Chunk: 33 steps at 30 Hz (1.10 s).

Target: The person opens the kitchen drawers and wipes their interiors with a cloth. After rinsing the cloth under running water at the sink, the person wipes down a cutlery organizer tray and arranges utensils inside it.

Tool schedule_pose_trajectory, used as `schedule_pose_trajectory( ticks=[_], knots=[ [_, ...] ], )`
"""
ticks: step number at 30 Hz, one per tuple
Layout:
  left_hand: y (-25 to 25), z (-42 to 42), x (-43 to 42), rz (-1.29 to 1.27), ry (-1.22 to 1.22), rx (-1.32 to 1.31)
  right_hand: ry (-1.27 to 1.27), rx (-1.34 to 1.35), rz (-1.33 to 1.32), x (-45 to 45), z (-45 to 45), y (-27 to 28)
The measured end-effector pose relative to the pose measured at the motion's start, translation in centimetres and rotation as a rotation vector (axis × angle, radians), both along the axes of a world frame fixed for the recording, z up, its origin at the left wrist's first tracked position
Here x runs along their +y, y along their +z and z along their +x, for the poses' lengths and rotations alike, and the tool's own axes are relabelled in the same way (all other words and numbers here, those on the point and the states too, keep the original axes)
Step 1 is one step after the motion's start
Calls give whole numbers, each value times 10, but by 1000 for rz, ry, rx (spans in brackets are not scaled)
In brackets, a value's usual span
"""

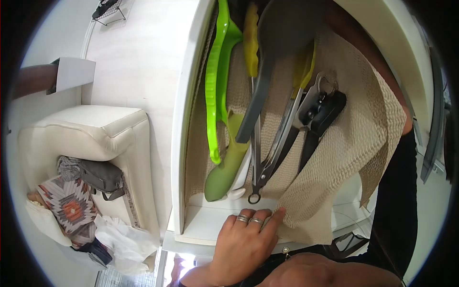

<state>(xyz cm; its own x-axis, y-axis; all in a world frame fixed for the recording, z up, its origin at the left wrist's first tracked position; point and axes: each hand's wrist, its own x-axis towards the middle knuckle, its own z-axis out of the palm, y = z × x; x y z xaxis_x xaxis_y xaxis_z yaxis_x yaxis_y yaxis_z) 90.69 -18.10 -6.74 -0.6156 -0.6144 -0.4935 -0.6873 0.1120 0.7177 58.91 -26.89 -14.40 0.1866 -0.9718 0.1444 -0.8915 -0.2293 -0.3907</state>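
An open drawer (pixel 180 143) holds a beige liner (pixel 330 165), folded up at four o'clock. At two o'clock the right arm (pixel 362 36) bends inward; its hand is hidden, fingers impossible to tell. Near six o'clock, the left hand (pixel 246 241) lies knuckles-up, fingers curled, touching the liner; whether pinching, I cannot tell.

You were in a home: your open drawer (pixel 180 167) held kitchen tongs (pixel 260 179), and a cream sofa (pixel 71 138) bore a patterned cushion (pixel 69 208).
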Motion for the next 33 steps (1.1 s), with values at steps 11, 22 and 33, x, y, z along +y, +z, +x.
schedule_pose_trajectory(
  ticks=[11,22,33],
  knots=[
    [-3,0,0,-20,11,2,-37,50,4,12,-14,0],
    [-17,9,20,-167,7,129,-632,498,-202,-24,-207,-31],
    [-18,7,23,-217,39,123,-331,366,-347,-44,-66,-29]
  ],
)
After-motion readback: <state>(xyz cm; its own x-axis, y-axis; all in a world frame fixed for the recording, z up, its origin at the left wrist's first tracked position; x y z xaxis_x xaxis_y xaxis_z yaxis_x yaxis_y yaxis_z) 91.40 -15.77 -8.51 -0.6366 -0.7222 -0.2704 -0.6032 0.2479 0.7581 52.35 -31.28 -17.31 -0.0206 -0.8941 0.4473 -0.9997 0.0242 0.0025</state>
